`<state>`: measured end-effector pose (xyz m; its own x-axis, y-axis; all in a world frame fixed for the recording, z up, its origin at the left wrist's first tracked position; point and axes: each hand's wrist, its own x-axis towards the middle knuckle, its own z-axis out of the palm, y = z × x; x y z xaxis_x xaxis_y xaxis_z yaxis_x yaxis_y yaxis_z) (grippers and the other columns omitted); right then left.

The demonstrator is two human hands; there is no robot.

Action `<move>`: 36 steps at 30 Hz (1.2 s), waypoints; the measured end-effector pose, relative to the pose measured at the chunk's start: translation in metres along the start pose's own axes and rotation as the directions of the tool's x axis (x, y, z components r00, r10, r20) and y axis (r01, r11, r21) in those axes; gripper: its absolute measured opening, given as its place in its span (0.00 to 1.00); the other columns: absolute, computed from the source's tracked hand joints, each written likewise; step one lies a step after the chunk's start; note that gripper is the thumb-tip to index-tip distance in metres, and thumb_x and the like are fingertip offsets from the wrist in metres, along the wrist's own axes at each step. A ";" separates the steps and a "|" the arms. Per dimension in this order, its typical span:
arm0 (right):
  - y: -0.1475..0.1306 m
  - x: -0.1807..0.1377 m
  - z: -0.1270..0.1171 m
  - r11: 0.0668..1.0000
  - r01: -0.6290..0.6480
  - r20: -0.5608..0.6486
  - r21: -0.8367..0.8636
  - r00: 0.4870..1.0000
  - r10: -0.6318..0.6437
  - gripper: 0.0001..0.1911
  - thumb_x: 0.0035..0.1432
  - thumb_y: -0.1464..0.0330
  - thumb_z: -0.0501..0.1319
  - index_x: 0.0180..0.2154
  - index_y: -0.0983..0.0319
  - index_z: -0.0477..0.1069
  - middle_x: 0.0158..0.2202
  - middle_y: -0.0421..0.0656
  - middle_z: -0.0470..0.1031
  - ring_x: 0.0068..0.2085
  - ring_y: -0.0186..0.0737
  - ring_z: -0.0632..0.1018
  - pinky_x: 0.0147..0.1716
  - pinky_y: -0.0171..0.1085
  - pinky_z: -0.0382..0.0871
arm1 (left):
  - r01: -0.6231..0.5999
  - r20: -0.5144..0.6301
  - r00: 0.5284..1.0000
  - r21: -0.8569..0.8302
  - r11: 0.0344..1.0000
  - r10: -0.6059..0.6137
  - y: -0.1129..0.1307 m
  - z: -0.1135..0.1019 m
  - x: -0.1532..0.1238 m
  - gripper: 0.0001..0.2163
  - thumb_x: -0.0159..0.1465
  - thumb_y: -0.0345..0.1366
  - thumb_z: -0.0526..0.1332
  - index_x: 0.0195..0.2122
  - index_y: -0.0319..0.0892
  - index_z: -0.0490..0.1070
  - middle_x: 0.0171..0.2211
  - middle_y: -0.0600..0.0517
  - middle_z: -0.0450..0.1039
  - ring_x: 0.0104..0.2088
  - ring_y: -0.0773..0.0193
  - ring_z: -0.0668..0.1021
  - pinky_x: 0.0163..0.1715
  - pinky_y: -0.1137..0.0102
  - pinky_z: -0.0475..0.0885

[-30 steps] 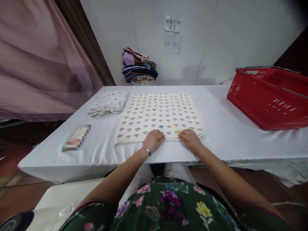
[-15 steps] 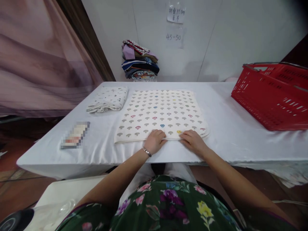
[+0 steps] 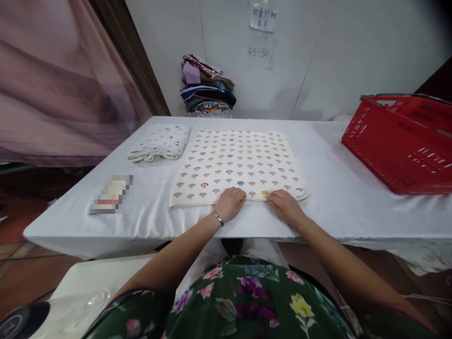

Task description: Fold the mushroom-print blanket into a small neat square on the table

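Note:
A cream cloth (image 3: 243, 160) printed with grey and coloured mushrooms lies folded in layers, flat before me. At its near edge, my left hand (image 3: 230, 203) pinches the fabric, left of the middle. My right hand (image 3: 283, 205) grips the same edge a short way to the right, thumb and fingers together. A strip of the edge shows between the two hands. Both hands stay low, just above the white tablecloth (image 3: 328, 207).
Another folded, patterned cloth (image 3: 162, 141) lies at the back left. Nearer on that side is a blurred flat object (image 3: 112, 194). A red plastic basket (image 3: 399, 146) stands at the right. Piled fabrics (image 3: 208, 87) rise against the wall behind the table.
The view has shifted slightly. Both hands remain at the near edge of the mushroom cloth, their fingers now closed a little more tightly on it.

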<state>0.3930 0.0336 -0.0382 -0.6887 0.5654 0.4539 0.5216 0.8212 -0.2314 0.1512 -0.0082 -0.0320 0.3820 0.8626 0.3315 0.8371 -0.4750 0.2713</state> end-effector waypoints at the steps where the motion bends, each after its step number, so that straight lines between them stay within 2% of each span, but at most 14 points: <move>1: 0.000 0.000 0.000 1.000 0.006 -0.002 -0.011 1.000 -0.006 0.12 0.63 0.69 0.50 0.38 0.62 0.73 0.36 0.48 0.73 0.38 0.42 0.71 0.37 0.41 0.66 | -0.001 0.002 1.000 0.001 1.000 0.001 0.000 0.001 0.000 0.04 0.63 0.30 0.53 0.35 0.41 0.66 0.33 0.49 0.69 0.36 0.61 0.69 0.37 0.65 0.65; 4: 0.001 0.000 0.001 0.999 -0.011 -0.022 -0.038 1.000 0.010 0.12 0.63 0.69 0.51 0.40 0.62 0.72 0.37 0.48 0.73 0.38 0.42 0.71 0.37 0.40 0.66 | -0.004 -0.002 1.000 0.014 1.000 0.004 0.000 0.003 0.001 0.05 0.61 0.28 0.53 0.37 0.41 0.66 0.35 0.49 0.70 0.38 0.61 0.70 0.38 0.65 0.65; 7: 0.004 0.000 0.003 0.996 0.006 0.011 -0.085 1.000 -0.005 0.12 0.63 0.70 0.51 0.41 0.62 0.72 0.36 0.48 0.73 0.37 0.41 0.71 0.36 0.40 0.65 | -0.011 -0.002 1.000 0.061 0.998 0.011 0.000 0.003 0.002 0.07 0.62 0.28 0.53 0.40 0.40 0.67 0.37 0.49 0.70 0.39 0.61 0.70 0.38 0.66 0.65; 10: 0.007 -0.002 0.004 0.992 0.038 0.054 -0.124 0.998 -0.031 0.12 0.62 0.71 0.51 0.41 0.62 0.72 0.36 0.48 0.74 0.37 0.41 0.71 0.36 0.39 0.64 | -0.040 0.036 0.999 0.157 0.987 0.035 0.001 0.000 0.004 0.07 0.63 0.30 0.52 0.39 0.41 0.68 0.36 0.48 0.71 0.39 0.59 0.71 0.37 0.65 0.65; 13: 0.006 -0.003 0.004 0.986 0.038 0.049 -0.161 0.998 -0.031 0.12 0.62 0.72 0.52 0.43 0.63 0.71 0.36 0.48 0.74 0.36 0.41 0.70 0.35 0.38 0.63 | -0.062 0.073 0.996 0.223 0.973 0.046 0.003 -0.004 0.005 0.08 0.64 0.30 0.51 0.40 0.41 0.68 0.35 0.48 0.71 0.39 0.59 0.71 0.37 0.65 0.65; 17: 0.003 -0.002 0.000 0.978 0.062 0.055 -0.200 0.997 -0.052 0.12 0.61 0.74 0.51 0.42 0.63 0.71 0.37 0.48 0.74 0.36 0.40 0.70 0.36 0.37 0.62 | -0.030 0.061 0.998 0.229 0.973 0.016 0.004 -0.005 0.006 0.09 0.64 0.29 0.50 0.42 0.41 0.66 0.35 0.49 0.71 0.37 0.62 0.72 0.36 0.67 0.66; 22: 0.000 0.003 -0.005 0.960 0.145 0.167 -0.241 0.980 -0.106 0.11 0.61 0.73 0.51 0.35 0.62 0.72 0.37 0.45 0.72 0.37 0.40 0.68 0.37 0.37 0.59 | -0.071 0.067 0.996 0.283 0.956 0.054 0.000 -0.001 0.004 0.07 0.63 0.28 0.51 0.37 0.42 0.68 0.34 0.50 0.71 0.35 0.62 0.72 0.33 0.67 0.65; 26: -0.003 0.002 -0.005 0.950 0.121 0.188 -0.287 0.980 -0.069 0.10 0.61 0.73 0.52 0.34 0.62 0.71 0.37 0.46 0.71 0.38 0.40 0.66 0.36 0.37 0.56 | -0.139 0.058 0.990 0.282 0.949 0.127 -0.002 0.002 0.000 0.08 0.64 0.30 0.51 0.38 0.44 0.70 0.42 0.51 0.71 0.38 0.62 0.72 0.36 0.66 0.65; 29: -0.005 0.001 -0.004 0.948 0.086 0.182 -0.306 0.983 -0.031 0.09 0.61 0.73 0.52 0.35 0.62 0.71 0.37 0.46 0.70 0.39 0.41 0.65 0.36 0.38 0.55 | -0.146 0.064 0.989 0.278 0.949 0.134 0.000 0.001 -0.002 0.10 0.65 0.30 0.50 0.38 0.45 0.71 0.47 0.52 0.69 0.39 0.62 0.71 0.38 0.66 0.65; 36: -0.004 0.001 -0.003 0.951 0.091 0.208 -0.294 0.978 -0.029 0.08 0.62 0.71 0.53 0.37 0.61 0.71 0.38 0.46 0.70 0.39 0.41 0.65 0.36 0.38 0.55 | -0.125 0.114 0.989 0.265 0.956 0.097 0.009 -0.007 0.000 0.10 0.64 0.32 0.50 0.37 0.43 0.71 0.47 0.49 0.69 0.41 0.60 0.70 0.39 0.64 0.65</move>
<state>0.3921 0.0301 -0.0340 -0.7931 0.5452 0.2715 0.5820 0.8098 0.0741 0.1560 -0.0139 -0.0238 0.5039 0.8264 0.2515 0.8565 -0.5157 -0.0215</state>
